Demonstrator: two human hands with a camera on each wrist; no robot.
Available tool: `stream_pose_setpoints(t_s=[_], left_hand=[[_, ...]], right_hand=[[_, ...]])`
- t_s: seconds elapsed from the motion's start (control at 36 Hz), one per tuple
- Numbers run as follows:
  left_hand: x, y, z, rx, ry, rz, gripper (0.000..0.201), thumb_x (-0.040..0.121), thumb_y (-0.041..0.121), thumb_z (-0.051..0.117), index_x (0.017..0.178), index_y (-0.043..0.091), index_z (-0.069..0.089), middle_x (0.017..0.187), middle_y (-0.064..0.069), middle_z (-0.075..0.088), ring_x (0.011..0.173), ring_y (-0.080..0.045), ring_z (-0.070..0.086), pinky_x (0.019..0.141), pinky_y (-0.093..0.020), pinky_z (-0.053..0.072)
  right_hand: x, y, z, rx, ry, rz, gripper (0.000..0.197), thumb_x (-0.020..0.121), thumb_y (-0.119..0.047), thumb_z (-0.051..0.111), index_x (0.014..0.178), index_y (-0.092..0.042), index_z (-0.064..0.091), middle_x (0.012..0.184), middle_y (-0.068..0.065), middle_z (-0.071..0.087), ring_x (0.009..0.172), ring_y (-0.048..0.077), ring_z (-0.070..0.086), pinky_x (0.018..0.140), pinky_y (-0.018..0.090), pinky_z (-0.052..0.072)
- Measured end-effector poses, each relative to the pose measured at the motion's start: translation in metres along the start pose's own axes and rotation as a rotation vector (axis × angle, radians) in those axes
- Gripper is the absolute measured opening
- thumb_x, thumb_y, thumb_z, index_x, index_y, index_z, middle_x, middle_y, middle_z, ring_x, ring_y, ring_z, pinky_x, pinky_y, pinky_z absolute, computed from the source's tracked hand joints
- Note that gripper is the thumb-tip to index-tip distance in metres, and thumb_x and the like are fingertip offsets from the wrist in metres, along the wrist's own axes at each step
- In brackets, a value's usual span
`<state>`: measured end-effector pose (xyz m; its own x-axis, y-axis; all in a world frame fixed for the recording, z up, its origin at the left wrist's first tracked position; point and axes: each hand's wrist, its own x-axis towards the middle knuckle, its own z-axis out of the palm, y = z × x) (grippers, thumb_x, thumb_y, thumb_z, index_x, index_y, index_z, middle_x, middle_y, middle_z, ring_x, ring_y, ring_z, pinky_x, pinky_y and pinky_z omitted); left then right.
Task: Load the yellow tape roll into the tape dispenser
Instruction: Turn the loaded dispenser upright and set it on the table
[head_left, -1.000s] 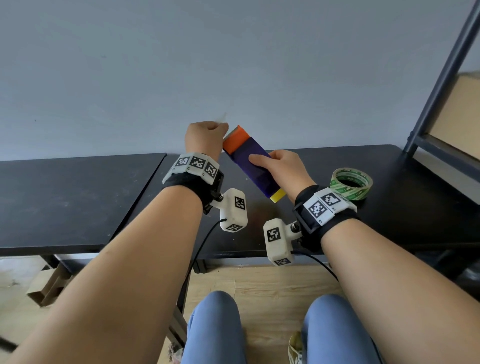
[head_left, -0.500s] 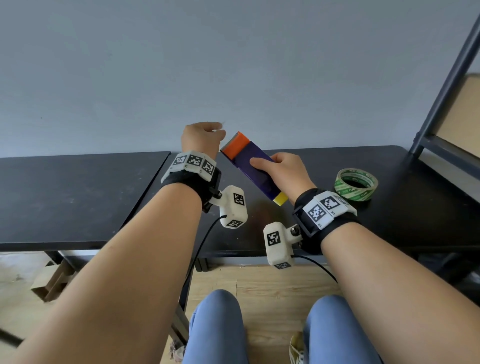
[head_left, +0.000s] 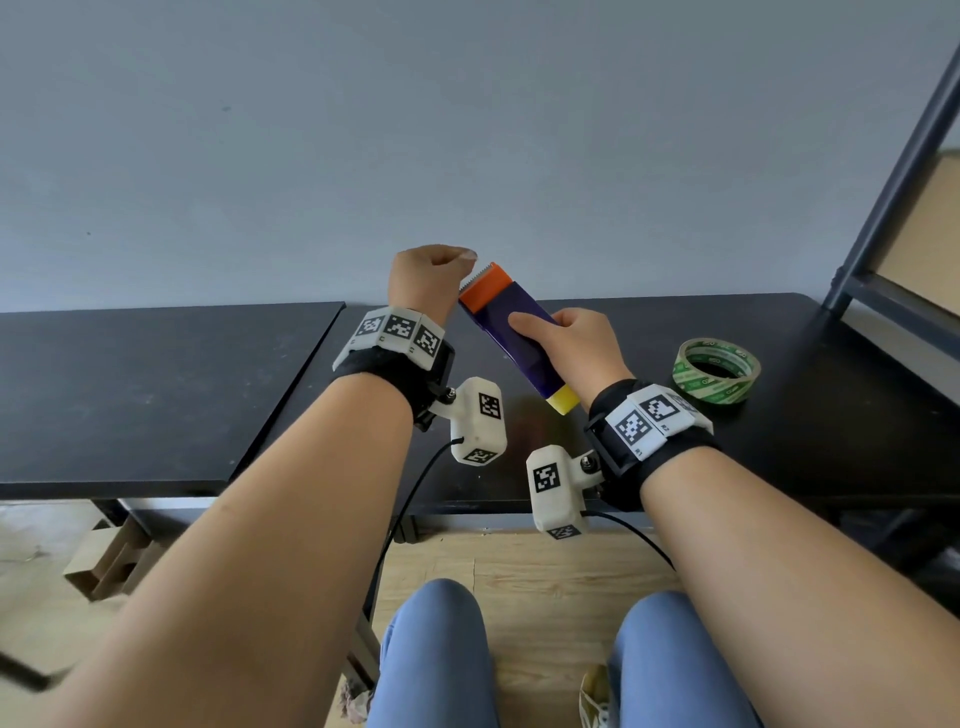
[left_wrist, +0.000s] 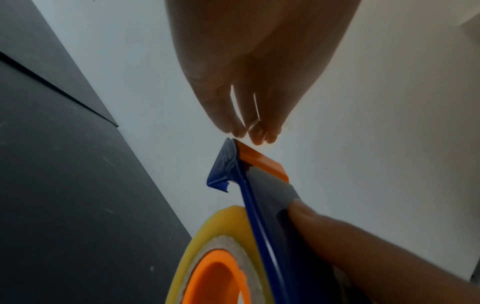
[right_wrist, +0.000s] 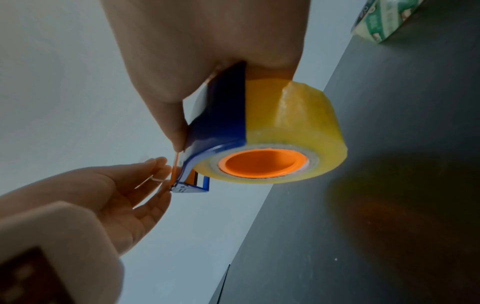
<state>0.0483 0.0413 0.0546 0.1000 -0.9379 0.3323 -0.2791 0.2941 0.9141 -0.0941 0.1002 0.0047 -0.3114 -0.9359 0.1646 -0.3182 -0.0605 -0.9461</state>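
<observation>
Yellow tape roll (right_wrist: 291, 123): translucent yellow, seated on the orange hub (right_wrist: 262, 163) of the tape dispenser, held in the air above the desk; only a yellow edge shows in the head view.
Tape dispenser (head_left: 511, 327): blue body with an orange end piece and a toothed cutting edge at its upper end; tilted, cutter end up and to the left, roll end down toward the person.
Right hand (head_left: 574, 345): wrapped around the dispenser's blue body, thumb lying along the top face, fingers clamped on the far side.
Left hand (head_left: 428, 275): raised just beside the cutter end, fingers (left_wrist: 242, 119) brought together in a pinch at the orange tip; a thin clear strip of tape seems to run between the fingertips, though it is too faint to be sure of its full run.
Desk (head_left: 810, 415): black, with a second black top adjoining on the left; the dispenser's orange glow reflects on it beneath the roll.
Green tape roll (head_left: 717, 370): lying flat on the desk, to the right of the right hand and apart from it.
Wrist bands: black straps with white marker blocks on both wrists, a white camera pod hanging below each.
Shelf frame (head_left: 898, 171): dark metal upright at the right edge, beside the desk.
Wall: plain pale grey behind the desk.
</observation>
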Motion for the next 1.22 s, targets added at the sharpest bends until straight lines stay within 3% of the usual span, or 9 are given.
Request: stream_pose_setpoints(t_s=[0.17, 0.44, 0.56, 0.69, 0.83, 0.97, 1.06, 1.11, 1.22], left_hand=[[-0.005, 0.002, 0.003, 0.02, -0.027, 0.033, 0.02, 0.092, 0.02, 0.063, 0.104, 0.01, 0.076, 0.107, -0.004, 0.074, 0.101, -0.016, 0.067, 0.092, -0.029, 0.052], [-0.007, 0.003, 0.001, 0.029, -0.047, 0.094, 0.02, 0.093, 0.018, 0.06, 0.101, 0.009, 0.076, 0.101, -0.005, 0.075, 0.093, -0.013, 0.065, 0.081, -0.017, 0.047], [-0.006, 0.01, -0.003, -0.01, -0.043, 0.13, 0.02, 0.094, 0.016, 0.058, 0.098, 0.007, 0.076, 0.089, 0.0, 0.07, 0.082, -0.006, 0.061, 0.068, -0.003, 0.041], [0.0, 0.001, -0.011, 0.042, 0.017, 0.081, 0.022, 0.094, 0.02, 0.059, 0.104, 0.008, 0.076, 0.099, -0.003, 0.073, 0.089, -0.011, 0.062, 0.077, -0.018, 0.046], [-0.002, -0.012, -0.013, 0.073, 0.029, 0.018, 0.022, 0.092, 0.023, 0.059, 0.097, 0.01, 0.076, 0.09, -0.004, 0.071, 0.079, -0.015, 0.056, 0.073, -0.022, 0.041], [-0.005, -0.021, -0.017, 0.076, 0.031, -0.051, 0.016, 0.088, 0.024, 0.061, 0.081, 0.017, 0.072, 0.08, -0.003, 0.067, 0.059, -0.012, 0.049, 0.066, -0.025, 0.041], [-0.005, -0.027, -0.021, 0.067, 0.021, -0.081, 0.014, 0.079, 0.029, 0.06, 0.073, 0.018, 0.067, 0.072, -0.003, 0.057, 0.064, -0.018, 0.044, 0.065, -0.026, 0.037], [-0.004, -0.031, -0.022, 0.051, 0.028, -0.107, 0.017, 0.079, 0.03, 0.06, 0.072, 0.017, 0.067, 0.068, -0.003, 0.055, 0.063, -0.018, 0.043, 0.064, -0.026, 0.036], [0.005, -0.042, -0.024, -0.006, 0.048, -0.16, 0.029, 0.088, 0.026, 0.058, 0.062, 0.016, 0.067, 0.045, 0.013, 0.063, 0.043, 0.005, 0.052, 0.061, -0.02, 0.041]], right_hand=[[0.001, -0.004, -0.001, 0.02, 0.035, 0.011, 0.034, 0.078, -0.041, 0.073, 0.077, -0.007, 0.066, 0.065, 0.004, 0.063, 0.056, 0.017, 0.057, 0.055, 0.027, 0.044], [0.007, -0.009, -0.001, 0.116, 0.091, 0.117, 0.034, 0.073, -0.036, 0.076, 0.063, -0.009, 0.059, 0.064, 0.008, 0.06, 0.058, 0.021, 0.055, 0.058, 0.028, 0.042], [0.016, 0.001, -0.008, 0.168, 0.182, 0.207, 0.039, 0.068, -0.037, 0.076, 0.077, -0.001, 0.069, 0.071, 0.007, 0.068, 0.061, 0.021, 0.061, 0.059, 0.028, 0.045], [0.017, 0.001, -0.008, 0.052, 0.149, 0.122, 0.039, 0.076, -0.038, 0.074, 0.056, -0.015, 0.05, 0.056, 0.002, 0.056, 0.053, 0.019, 0.053, 0.055, 0.029, 0.041], [0.021, 0.005, 0.001, -0.069, 0.128, 0.027, 0.031, 0.077, -0.042, 0.071, 0.082, -0.012, 0.064, 0.074, 0.002, 0.068, 0.068, 0.021, 0.065, 0.062, 0.034, 0.051], [0.029, 0.015, 0.008, -0.315, 0.138, -0.041, 0.035, 0.074, -0.046, 0.067, 0.09, -0.016, 0.061, 0.078, -0.004, 0.063, 0.073, 0.022, 0.062, 0.062, 0.03, 0.043], [0.031, 0.02, 0.01, -0.459, 0.143, -0.066, 0.032, 0.076, -0.046, 0.065, 0.098, -0.023, 0.059, 0.083, -0.008, 0.06, 0.08, 0.021, 0.06, 0.076, 0.035, 0.049], [0.033, 0.023, 0.012, -0.552, 0.139, -0.07, 0.034, 0.077, -0.044, 0.064, 0.102, -0.022, 0.058, 0.084, -0.007, 0.061, 0.08, 0.021, 0.058, 0.074, 0.033, 0.047], [0.037, 0.028, 0.018, -0.696, 0.132, -0.055, 0.033, 0.077, -0.046, 0.062, 0.096, -0.02, 0.056, 0.082, -0.004, 0.061, 0.079, 0.024, 0.06, 0.071, 0.032, 0.044]])
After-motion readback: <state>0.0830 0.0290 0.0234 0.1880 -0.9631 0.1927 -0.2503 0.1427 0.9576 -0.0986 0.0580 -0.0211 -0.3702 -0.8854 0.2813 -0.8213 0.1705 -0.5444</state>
